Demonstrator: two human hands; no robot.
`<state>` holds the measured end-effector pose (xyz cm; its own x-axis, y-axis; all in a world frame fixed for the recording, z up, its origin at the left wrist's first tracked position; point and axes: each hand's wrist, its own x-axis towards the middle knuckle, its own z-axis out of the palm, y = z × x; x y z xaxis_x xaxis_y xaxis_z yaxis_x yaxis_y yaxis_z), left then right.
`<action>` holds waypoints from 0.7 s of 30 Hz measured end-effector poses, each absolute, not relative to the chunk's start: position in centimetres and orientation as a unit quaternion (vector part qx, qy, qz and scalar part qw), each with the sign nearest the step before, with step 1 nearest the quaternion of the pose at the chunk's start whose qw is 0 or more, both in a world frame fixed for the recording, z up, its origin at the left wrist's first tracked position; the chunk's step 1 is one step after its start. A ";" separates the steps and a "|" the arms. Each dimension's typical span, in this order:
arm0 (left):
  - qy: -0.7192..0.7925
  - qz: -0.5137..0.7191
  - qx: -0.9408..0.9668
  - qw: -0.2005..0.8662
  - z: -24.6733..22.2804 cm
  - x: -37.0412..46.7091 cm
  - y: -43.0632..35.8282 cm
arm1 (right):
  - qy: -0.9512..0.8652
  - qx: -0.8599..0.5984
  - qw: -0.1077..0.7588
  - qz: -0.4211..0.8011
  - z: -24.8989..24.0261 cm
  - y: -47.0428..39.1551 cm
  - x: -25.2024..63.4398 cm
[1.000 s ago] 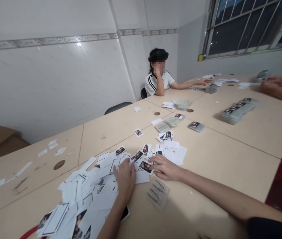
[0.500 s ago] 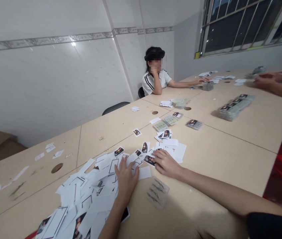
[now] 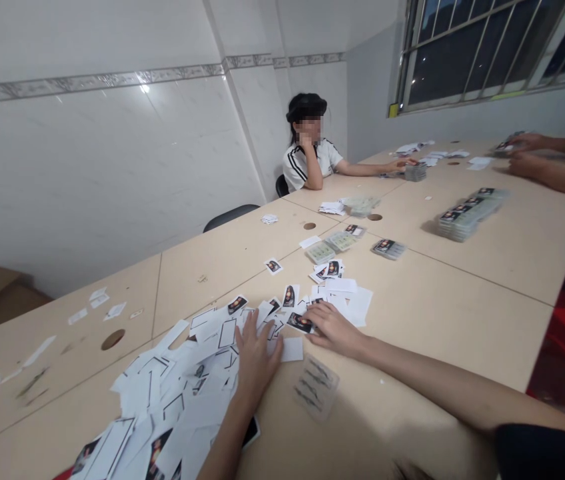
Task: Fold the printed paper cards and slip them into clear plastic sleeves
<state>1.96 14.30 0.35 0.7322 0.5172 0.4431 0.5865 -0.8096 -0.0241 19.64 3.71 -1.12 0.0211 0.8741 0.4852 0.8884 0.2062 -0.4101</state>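
Observation:
My left hand [image 3: 257, 350] lies with spread fingers on the right edge of a large heap of paper cards [image 3: 182, 373], a white slip [image 3: 292, 349] beside its thumb. My right hand [image 3: 335, 329] is bent over the table, fingers loosely curved and thumb apart. Its fingertips touch a dark printed card [image 3: 299, 322] that lies flat. Another printed card [image 3: 290, 296] lies just beyond. Below the right wrist rests a clear plastic case [image 3: 314, 387] with several dark, slim items in it. What lies under my palms is hidden.
Ahead are more clear cases [image 3: 330, 247], a dark-labelled case [image 3: 388, 249] and a long row of stacked cases [image 3: 472, 215]. A co-worker [image 3: 310, 153] sits at the far side, a hand by a stack. Another person's hands [image 3: 527, 157] work at the right.
My left hand has shifted slightly to the right over the cards. My right hand stays in place. At the far right, the other person's hands have moved apart, one onto a case.

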 end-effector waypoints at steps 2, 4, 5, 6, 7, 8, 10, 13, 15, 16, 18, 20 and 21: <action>-0.238 -0.203 -0.947 0.072 0.6 2.0 14.2 | -0.713 -0.613 0.341 -0.006 -1.2 3.7 19.6; -0.193 -0.190 -0.961 0.062 0.8 2.1 14.1 | -0.729 -0.592 0.343 -0.002 -1.1 3.7 19.6; -0.184 -0.184 -0.964 0.059 0.8 2.1 14.1 | -0.736 -0.582 0.344 0.000 -1.1 3.7 19.6; -0.182 -0.181 -0.965 0.057 0.8 2.1 14.1 | -0.742 -0.573 0.347 0.002 -1.0 3.6 19.6; -0.183 -0.179 -0.965 0.055 0.8 2.1 14.1 | -0.746 -0.566 0.351 0.004 -0.9 3.6 19.5; -0.184 -0.178 -0.965 0.054 0.8 2.1 14.2 | -0.748 -0.560 0.356 0.006 -0.9 3.6 19.5; -0.182 -0.172 -0.967 0.050 0.7 2.1 14.2 | -0.752 -0.550 0.364 0.013 -0.7 3.5 19.4; -0.178 -0.161 -0.970 0.045 0.6 2.0 14.2 | -0.759 -0.535 0.371 0.013 -0.4 3.4 19.6; -0.182 -0.159 -0.969 0.045 0.6 2.0 14.2 | -0.743 -0.551 0.381 -0.003 -0.2 3.4 20.2; -0.187 -0.160 -0.968 0.046 0.5 2.0 14.2 | -0.723 -0.571 0.389 -0.014 -0.1 3.4 20.7; -0.203 -0.166 -0.964 0.049 0.5 2.0 14.2 | -0.663 -0.631 0.402 -0.038 0.0 3.4 22.1; -0.224 -0.175 -0.957 0.052 0.5 2.0 14.1 | -0.608 -0.690 0.389 -0.054 0.0 3.4 23.6; -0.235 -0.181 -0.954 0.054 0.6 2.0 14.1 | -0.593 -0.711 0.374 -0.057 -0.1 3.4 24.1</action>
<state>2.03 14.11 0.57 0.8247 0.4282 0.3695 0.4669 -0.8841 -0.0175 24.11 3.35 -0.06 0.2908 0.8002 0.5245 0.8858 -0.0179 -0.4638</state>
